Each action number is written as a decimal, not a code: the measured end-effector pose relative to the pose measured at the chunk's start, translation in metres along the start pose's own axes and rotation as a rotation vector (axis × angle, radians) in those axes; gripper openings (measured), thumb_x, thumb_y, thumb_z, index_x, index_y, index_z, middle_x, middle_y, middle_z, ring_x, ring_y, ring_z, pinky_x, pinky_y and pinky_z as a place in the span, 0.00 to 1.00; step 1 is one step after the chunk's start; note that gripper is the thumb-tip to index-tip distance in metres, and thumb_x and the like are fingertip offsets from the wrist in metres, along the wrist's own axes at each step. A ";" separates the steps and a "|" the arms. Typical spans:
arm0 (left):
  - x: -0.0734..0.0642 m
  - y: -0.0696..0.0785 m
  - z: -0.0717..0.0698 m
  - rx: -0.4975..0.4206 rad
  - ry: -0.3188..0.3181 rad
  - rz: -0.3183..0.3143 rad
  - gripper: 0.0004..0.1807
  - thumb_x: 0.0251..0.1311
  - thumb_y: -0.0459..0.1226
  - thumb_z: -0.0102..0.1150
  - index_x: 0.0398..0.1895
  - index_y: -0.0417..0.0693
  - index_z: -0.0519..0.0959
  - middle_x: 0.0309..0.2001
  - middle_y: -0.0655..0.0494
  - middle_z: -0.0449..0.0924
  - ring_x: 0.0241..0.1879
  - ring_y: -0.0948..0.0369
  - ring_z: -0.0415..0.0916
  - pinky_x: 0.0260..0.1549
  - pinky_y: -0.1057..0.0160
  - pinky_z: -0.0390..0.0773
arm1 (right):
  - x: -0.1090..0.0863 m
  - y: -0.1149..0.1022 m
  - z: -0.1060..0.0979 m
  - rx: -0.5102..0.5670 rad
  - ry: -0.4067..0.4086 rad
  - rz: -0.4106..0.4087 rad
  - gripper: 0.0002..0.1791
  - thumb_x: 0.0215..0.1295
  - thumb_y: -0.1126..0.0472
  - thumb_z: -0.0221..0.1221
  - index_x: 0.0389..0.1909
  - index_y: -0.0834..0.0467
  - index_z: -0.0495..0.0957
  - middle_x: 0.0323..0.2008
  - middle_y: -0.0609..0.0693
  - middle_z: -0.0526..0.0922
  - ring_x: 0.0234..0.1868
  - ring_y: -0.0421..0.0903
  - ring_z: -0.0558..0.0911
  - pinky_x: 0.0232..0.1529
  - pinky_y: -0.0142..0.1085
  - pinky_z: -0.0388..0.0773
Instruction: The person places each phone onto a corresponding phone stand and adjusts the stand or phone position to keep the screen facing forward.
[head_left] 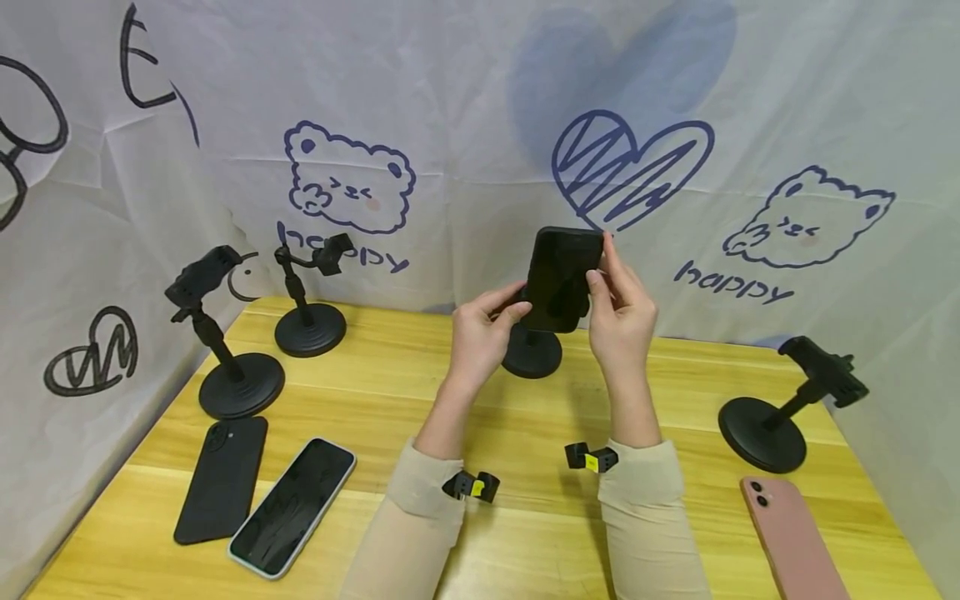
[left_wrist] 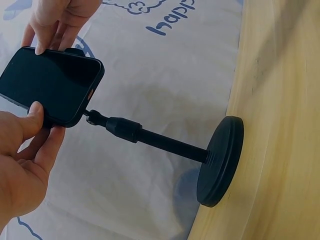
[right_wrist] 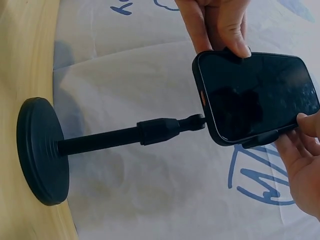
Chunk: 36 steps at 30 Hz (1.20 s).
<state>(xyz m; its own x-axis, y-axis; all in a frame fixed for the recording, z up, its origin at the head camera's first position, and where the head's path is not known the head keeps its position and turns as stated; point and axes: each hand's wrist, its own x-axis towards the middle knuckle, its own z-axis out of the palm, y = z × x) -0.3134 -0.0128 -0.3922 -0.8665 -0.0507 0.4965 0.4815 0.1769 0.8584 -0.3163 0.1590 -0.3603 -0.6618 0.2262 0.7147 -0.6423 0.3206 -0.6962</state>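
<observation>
A black smartphone (head_left: 561, 283) in a dark case is held upright, screen facing me, at the top of a black phone stand (left_wrist: 172, 145). My left hand (head_left: 483, 333) pinches its left edge near the lower corner, thumb over the front. On the opposite edge, my right hand (head_left: 624, 321) grips higher up, with a thumb on the screen side and fingers behind. A clamp jaw peeks past the phone's edge in both wrist views; the rest of the holder is hidden behind it. The stand's round base (right_wrist: 42, 152) rests on the table.
Two black phone stands (head_left: 240, 387) (head_left: 309, 329) stand at the left, another (head_left: 761, 433) at the right. A black phone (head_left: 222, 479) lies face down beside a light-framed phone (head_left: 292, 508). A pink phone (head_left: 798, 542) lies front right. Printed cloth (head_left: 480, 208) hangs behind the wooden table (head_left: 360, 392).
</observation>
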 end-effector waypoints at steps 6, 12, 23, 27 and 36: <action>0.000 0.000 0.000 0.001 0.008 0.011 0.18 0.65 0.34 0.68 0.58 0.43 0.86 0.47 0.44 0.88 0.48 0.51 0.87 0.49 0.56 0.86 | -0.001 0.000 0.000 -0.025 0.006 -0.063 0.25 0.73 0.71 0.61 0.68 0.57 0.76 0.53 0.61 0.86 0.55 0.51 0.84 0.55 0.29 0.81; 0.000 -0.001 0.000 0.012 0.006 0.012 0.18 0.65 0.34 0.68 0.58 0.43 0.86 0.46 0.44 0.88 0.48 0.51 0.87 0.49 0.56 0.86 | -0.001 -0.001 -0.001 -0.044 0.006 -0.092 0.25 0.71 0.74 0.61 0.67 0.60 0.77 0.49 0.64 0.86 0.48 0.48 0.84 0.52 0.26 0.81; 0.000 -0.001 -0.001 0.013 0.004 0.001 0.18 0.65 0.34 0.68 0.58 0.43 0.86 0.49 0.45 0.88 0.49 0.51 0.87 0.50 0.57 0.86 | 0.000 0.004 -0.004 -0.066 -0.030 -0.121 0.25 0.71 0.72 0.62 0.68 0.59 0.76 0.49 0.64 0.86 0.47 0.43 0.83 0.51 0.24 0.81; 0.000 -0.001 -0.001 0.017 0.003 0.003 0.18 0.66 0.34 0.68 0.58 0.43 0.86 0.49 0.45 0.88 0.50 0.51 0.86 0.50 0.57 0.86 | -0.001 0.004 -0.004 -0.065 -0.035 -0.121 0.25 0.71 0.73 0.62 0.67 0.60 0.76 0.50 0.64 0.86 0.48 0.46 0.84 0.51 0.24 0.81; 0.000 -0.001 -0.002 0.010 -0.002 -0.011 0.18 0.66 0.34 0.68 0.58 0.43 0.86 0.51 0.45 0.88 0.51 0.52 0.86 0.51 0.57 0.86 | -0.002 0.005 -0.005 -0.068 -0.048 -0.148 0.25 0.69 0.75 0.62 0.66 0.63 0.76 0.49 0.65 0.86 0.47 0.44 0.84 0.50 0.24 0.81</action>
<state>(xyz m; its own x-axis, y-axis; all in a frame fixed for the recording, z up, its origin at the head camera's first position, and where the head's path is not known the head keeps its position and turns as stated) -0.3135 -0.0145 -0.3927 -0.8719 -0.0502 0.4870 0.4709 0.1865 0.8623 -0.3166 0.1649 -0.3648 -0.5808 0.1288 0.8038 -0.7071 0.4094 -0.5766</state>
